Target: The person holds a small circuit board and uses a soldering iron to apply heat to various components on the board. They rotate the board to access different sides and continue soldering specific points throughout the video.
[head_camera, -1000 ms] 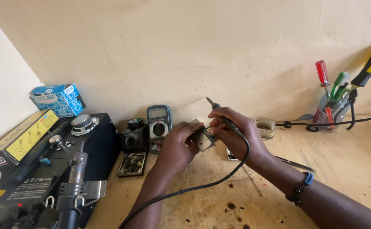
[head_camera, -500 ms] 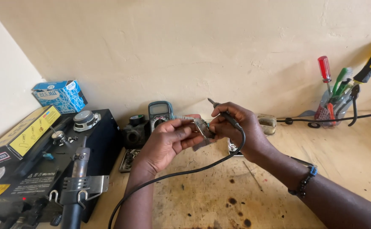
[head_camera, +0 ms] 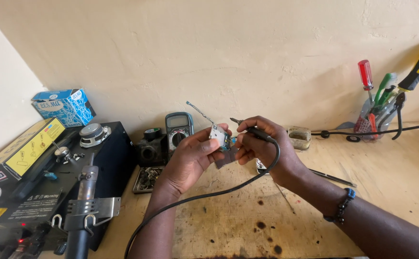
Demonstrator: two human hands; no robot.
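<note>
**Iron in one hand, small part in the other, both lifted off the bench**

Left hand (head_camera: 190,158) is up above the bench (head_camera: 391,182), fingers closed around a small whitish part (head_camera: 217,133) with a thin metal rod sticking up and to the left. Right hand (head_camera: 262,146) is wrapped tight on a soldering iron (head_camera: 252,130), its dark tip pointing left, just beside the part. The black cord (head_camera: 209,196) loops down under both wrists.

Risks, as I judge them: nothing braces that part but fingertips, so a slip could put hot metal on skin. The cord hangs slack; a snag could jerk the iron sideways.

Textures now. The bench is pale wood, spotted with dark scorch marks. The wall is rough cream plaster. Behind the hands stands a grey-blue meter (head_camera: 179,127) with a round dial, and a small jar (head_camera: 299,137) sits just right of them. At far right, a holder of screwdrivers (head_camera: 377,105) with glossy plastic handles.
</note>
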